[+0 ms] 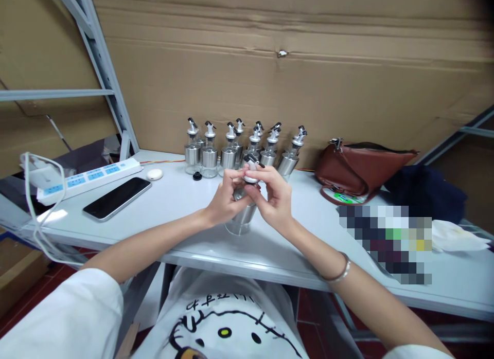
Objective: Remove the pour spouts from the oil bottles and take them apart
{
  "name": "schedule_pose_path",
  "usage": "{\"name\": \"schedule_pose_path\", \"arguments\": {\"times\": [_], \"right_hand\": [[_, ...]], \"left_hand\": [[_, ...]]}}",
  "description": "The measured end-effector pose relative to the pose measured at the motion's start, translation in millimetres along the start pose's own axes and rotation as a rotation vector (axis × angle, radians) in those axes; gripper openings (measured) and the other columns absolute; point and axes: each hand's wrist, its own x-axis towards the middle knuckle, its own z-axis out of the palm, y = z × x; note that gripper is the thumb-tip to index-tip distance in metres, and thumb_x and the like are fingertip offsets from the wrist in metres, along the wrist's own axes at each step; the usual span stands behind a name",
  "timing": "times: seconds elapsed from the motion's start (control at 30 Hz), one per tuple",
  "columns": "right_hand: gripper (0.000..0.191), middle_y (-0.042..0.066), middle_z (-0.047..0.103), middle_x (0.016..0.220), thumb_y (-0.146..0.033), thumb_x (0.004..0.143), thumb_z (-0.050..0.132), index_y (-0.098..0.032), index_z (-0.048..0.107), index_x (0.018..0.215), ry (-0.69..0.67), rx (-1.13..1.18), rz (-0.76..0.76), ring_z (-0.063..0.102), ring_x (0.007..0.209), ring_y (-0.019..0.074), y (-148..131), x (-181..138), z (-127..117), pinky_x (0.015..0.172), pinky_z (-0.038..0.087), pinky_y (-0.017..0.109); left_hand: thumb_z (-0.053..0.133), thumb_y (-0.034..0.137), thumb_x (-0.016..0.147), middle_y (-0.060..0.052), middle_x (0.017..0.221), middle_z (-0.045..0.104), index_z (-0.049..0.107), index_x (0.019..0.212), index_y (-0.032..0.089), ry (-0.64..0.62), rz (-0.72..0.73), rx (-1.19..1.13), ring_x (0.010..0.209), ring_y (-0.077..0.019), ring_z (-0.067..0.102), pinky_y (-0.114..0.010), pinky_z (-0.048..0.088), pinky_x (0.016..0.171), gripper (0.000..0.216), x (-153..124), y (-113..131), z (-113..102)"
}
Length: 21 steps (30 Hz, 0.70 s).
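An oil bottle (240, 221) of clear glass with a steel sleeve stands near the table's front edge, tilted slightly. Its pourer spout (251, 165), silver with a black flip lid, is at the neck between my hands. My left hand (226, 198) is closed around the bottle's neck, its fingertips up at the spout's collar. With fingers and thumb, my right hand (275, 197) pinches the spout from the other side. My fingers hide most of the neck, so I cannot tell how far the spout sits in it. Behind stand several similar bottles (209, 157) with spouts fitted.
A small black cap (197, 176) lies before the bottle row. On the left are a phone (118, 198), a power strip (92, 181) and a round white object (155, 174). A brown bag (355, 168), dark cloth (428, 194) and white tissue (457, 236) are on the right. Cardboard (293, 91) stands behind.
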Motion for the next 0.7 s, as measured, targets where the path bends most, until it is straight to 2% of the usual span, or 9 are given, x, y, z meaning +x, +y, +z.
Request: {"name": "schedule_pose_path", "arguments": {"times": [0.1, 0.23, 0.3, 0.37, 0.43, 0.57, 0.67, 0.7], "right_hand": [[0.015, 0.004, 0.065, 0.094, -0.026, 0.083, 0.057, -0.025, 0.063, 0.096, -0.042, 0.026, 0.016, 0.060, 0.095, 0.0190, 1.2, 0.5, -7.2, 0.081, 0.051, 0.037], [0.018, 0.002, 0.067, 0.095, -0.025, 0.085, 0.056, -0.026, 0.061, 0.102, -0.074, -0.015, -0.053, 0.062, 0.095, 0.0173, 2.0, 1.0, -12.3, 0.083, 0.052, 0.035], [0.028, 0.004, 0.066, 0.106, -0.026, 0.088, 0.051, -0.028, 0.054, 0.116, -0.115, -0.021, -0.042, 0.062, 0.101, 0.0174, 2.6, 0.9, -14.8, 0.086, 0.052, 0.035], [0.044, 0.006, 0.059, 0.121, -0.030, 0.090, 0.047, -0.029, 0.037, 0.132, -0.207, -0.007, 0.019, 0.058, 0.110, 0.0185, 4.4, 0.9, -18.7, 0.091, 0.049, 0.038], [0.053, 0.008, 0.051, 0.132, -0.035, 0.091, 0.043, -0.029, 0.024, 0.140, -0.309, -0.021, 0.103, 0.051, 0.120, 0.0199, 8.9, 0.8, -24.0, 0.099, 0.044, 0.042], [0.051, 0.010, 0.040, 0.142, -0.045, 0.091, 0.036, -0.024, 0.031, 0.138, -0.423, -0.154, 0.325, 0.034, 0.133, 0.0230, 33.3, -6.2, -33.7, 0.109, 0.028, 0.047], [0.065, 0.013, 0.029, 0.147, -0.056, 0.087, 0.038, -0.020, 0.029, 0.140, -0.532, -0.276, 0.494, 0.011, 0.140, 0.0268, 62.8, -19.0, -36.5, 0.111, 0.013, 0.055], [0.070, 0.015, 0.026, 0.148, -0.059, 0.086, 0.036, -0.018, 0.026, 0.140, -0.573, -0.271, 0.544, 0.010, 0.140, 0.0270, 72.5, -23.5, -35.8, 0.111, 0.013, 0.054]], "left_hand": [[0.058, 0.022, 0.084, -0.002, 0.103, 0.060, 0.034, 0.103, 0.024, -0.005, -0.005, 0.019, 0.090, -0.0130, 0.063, -0.028, 0.051, 0.076, 0.031, 1.9, 1.7, 0.1], [0.057, 0.020, 0.085, -0.003, 0.107, 0.060, 0.030, 0.108, 0.025, -0.048, 0.017, 0.037, 0.095, -0.0145, 0.062, -0.029, 0.051, 0.077, 0.035, 2.7, 1.8, 0.0], [0.055, 0.020, 0.086, -0.005, 0.109, 0.060, 0.028, 0.111, 0.026, -0.078, 0.008, 0.046, 0.096, -0.0148, 0.062, -0.031, 0.051, 0.079, 0.037, 2.8, 2.3, -2.5], [0.053, 0.022, 0.087, -0.005, 0.108, 0.059, 0.026, 0.113, 0.026, -0.095, -0.028, 0.062, 0.097, -0.0155, 0.062, -0.032, 0.051, 0.079, 0.037, 2.6, 3.6, -9.2], [0.053, 0.025, 0.088, -0.005, 0.105, 0.059, 0.026, 0.113, 0.026, -0.089, -0.079, 0.102, 0.095, -0.0157, 0.062, -0.033, 0.051, 0.078, 0.037, 1.5, 5.3, -21.1], [0.054, 0.028, 0.085, -0.007, 0.110, 0.054, 0.025, 0.112, 0.024, 0.042, -0.200, 0.343, 0.096, -0.0163, 0.060, -0.038, 0.049, 0.083, 0.040, -3.3, 11.6, -57.3], [0.057, 0.026, 0.080, -0.009, 0.116, 0.049, 0.028, 0.113, 0.022, 0.199, -0.322, 0.605, 0.103, -0.0178, 0.055, -0.040, 0.044, 0.091, 0.044, -6.6, 19.2, -86.8], [0.057, 0.025, 0.079, -0.008, 0.114, 0.048, 0.029, 0.114, 0.022, 0.235, -0.351, 0.652, 0.102, -0.0174, 0.055, -0.040, 0.044, 0.091, 0.045, -7.3, 21.5, -95.7]]}}
